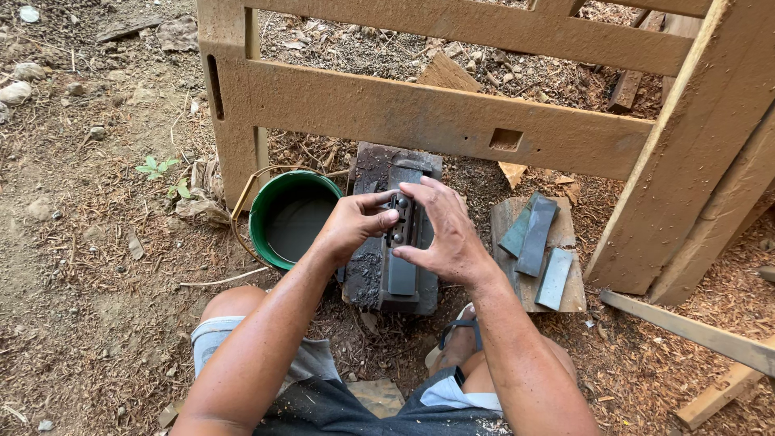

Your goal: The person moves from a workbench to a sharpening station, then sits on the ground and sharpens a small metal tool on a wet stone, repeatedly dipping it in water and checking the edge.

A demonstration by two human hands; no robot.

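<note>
A small metal piece (401, 220), mostly hidden, is pinched between left hand (353, 226) and right hand (442, 234). Its long axis, like the whetstone's (401, 274), apparently runs away from the person.

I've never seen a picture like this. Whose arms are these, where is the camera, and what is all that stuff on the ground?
There is no machine here: the camera sits on a person's head and looks down, so you see their own two bare arms and knees. The person crouches on dirt strewn with wood chips, before a wooden frame.

The left hand and the right hand meet over a small dark metal piece with bolts. It rests on a long grey sharpening stone set in a dark wet block. How firmly each hand grips it is hard to tell.

To the left stands a green bucket holding murky water. To the right, three more flat stones lie on a wooden board.
</note>
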